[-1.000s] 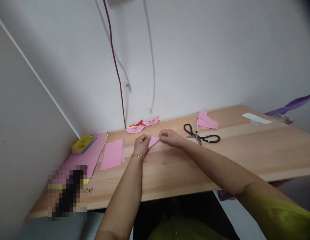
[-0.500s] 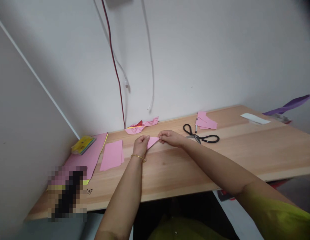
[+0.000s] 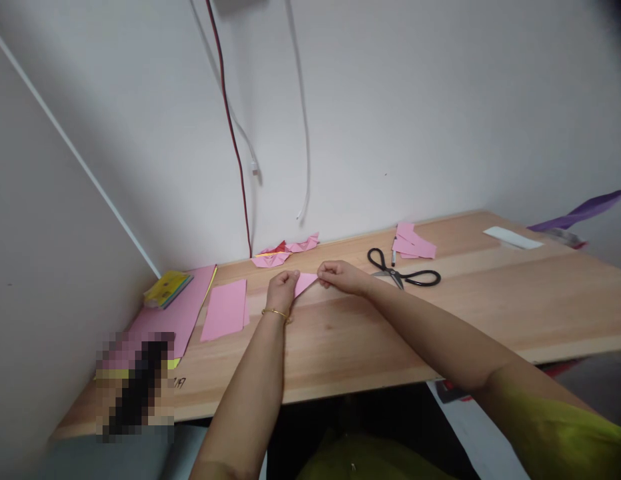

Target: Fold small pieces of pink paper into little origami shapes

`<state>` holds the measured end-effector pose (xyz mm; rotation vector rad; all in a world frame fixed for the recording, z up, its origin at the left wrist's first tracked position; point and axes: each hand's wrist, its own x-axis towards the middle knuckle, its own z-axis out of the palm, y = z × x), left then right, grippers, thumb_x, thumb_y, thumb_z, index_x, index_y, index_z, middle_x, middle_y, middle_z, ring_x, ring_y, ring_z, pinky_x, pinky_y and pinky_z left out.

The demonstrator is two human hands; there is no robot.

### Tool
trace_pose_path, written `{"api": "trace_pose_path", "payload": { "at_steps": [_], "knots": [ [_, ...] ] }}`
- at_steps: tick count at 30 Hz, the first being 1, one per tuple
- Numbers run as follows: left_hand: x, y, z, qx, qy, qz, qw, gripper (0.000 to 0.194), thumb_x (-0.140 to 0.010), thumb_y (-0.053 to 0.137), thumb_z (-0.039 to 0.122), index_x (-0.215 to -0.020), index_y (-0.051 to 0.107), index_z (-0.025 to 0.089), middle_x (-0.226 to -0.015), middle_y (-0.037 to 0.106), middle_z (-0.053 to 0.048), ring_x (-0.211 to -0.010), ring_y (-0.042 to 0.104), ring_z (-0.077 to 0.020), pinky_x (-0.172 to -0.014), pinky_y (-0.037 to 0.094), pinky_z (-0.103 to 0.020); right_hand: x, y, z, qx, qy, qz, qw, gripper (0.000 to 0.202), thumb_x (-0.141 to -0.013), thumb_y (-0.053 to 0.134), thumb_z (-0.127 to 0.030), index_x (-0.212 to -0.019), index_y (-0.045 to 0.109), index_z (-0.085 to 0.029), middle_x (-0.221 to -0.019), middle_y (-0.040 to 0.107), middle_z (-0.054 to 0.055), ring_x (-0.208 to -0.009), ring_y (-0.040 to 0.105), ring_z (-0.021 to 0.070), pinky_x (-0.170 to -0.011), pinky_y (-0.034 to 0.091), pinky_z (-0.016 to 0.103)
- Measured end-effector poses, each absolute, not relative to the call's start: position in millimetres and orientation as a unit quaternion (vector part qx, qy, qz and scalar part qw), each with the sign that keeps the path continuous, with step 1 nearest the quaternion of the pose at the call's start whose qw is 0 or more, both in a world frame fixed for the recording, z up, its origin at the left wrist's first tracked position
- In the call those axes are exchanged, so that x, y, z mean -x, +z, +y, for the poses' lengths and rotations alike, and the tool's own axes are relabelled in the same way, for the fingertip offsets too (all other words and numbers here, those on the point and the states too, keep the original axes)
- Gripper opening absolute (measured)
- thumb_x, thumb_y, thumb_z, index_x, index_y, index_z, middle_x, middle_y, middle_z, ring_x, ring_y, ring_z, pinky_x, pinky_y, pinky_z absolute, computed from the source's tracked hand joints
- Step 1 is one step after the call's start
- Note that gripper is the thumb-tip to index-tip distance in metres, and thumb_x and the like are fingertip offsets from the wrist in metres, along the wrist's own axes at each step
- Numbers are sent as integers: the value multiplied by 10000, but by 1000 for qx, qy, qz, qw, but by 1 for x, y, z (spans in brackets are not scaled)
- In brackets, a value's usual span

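**As the left hand [image 3: 281, 289] and right hand [image 3: 341, 276] pinch its ends, a small pink paper wedge [image 3: 304, 283] spans the gap between them**

In the head view, the left hand grips the wedge's broad end between thumb and curled fingers, while the right hand nips its narrow tip. The paper is at the middle of the pale, streaky-grained wooden table [image 3: 350, 357]; whether it touches the wood, I cannot tell. A thin gold-coloured bangle [image 3: 276, 313] rings the left wrist.

Left of the hands lie flat, slightly offset pink paper rectangles [image 3: 225, 310], near a large smooth pink sheet [image 3: 187, 317] carrying a glossy yellow packet [image 3: 165, 288]. Sharply creased pink paper pieces [image 3: 271, 261] with red and yellow patches sit by the wall. Near the right hand, grey-bladed scissors with looped black handles [image 3: 394, 273] lie open, short of angular pink paper offcuts [image 3: 415, 243].
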<state>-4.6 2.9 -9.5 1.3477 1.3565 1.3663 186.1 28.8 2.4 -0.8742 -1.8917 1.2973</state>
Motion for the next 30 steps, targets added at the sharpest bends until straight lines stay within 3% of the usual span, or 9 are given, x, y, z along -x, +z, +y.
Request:
{"api": "trace_pose_path", "payload": {
  "at_steps": [6,14,20,30],
  "knots": [
    [0,-4,0,-514,521,494,470,332,-649,630,443,-751,596,128,-638,571,-4,-571,501,-114,-564,416,-241,-185,9,25,371,458,-726,354,219,-787,469,-349,-718,532,-152,-620,546,-18,-577,479,91,-596,373,214],
    [0,-1,-5,-593,482,513,390,287,-696,582,429,-651,585,145,-606,512,22,-584,439,-98,-561,358,-209,-175,12,16,353,355,-758,418,194,-762,501,-322,-797,577,-148,-702,544,2,-641,465,105,-598,365,217],
    [-2,1,-6,-632,458,502,374,272,-726,544,403,-693,618,143,-689,568,-2,-664,487,-123,-629,380,-223,-173,12,15,374,321,-773,401,158,-767,493,-300,-742,546,-153,-637,509,-16,-587,429,95,-558,335,210],
    [-7,4,-10,-671,427,491,356,248,-737,516,350,-752,660,148,-714,606,-13,-721,527,-149,-711,402,-252,-172,15,13,344,314,-793,391,145,-781,488,-274,-777,564,-150,-692,547,3,-637,463,109,-588,345,214]
  ]
}}
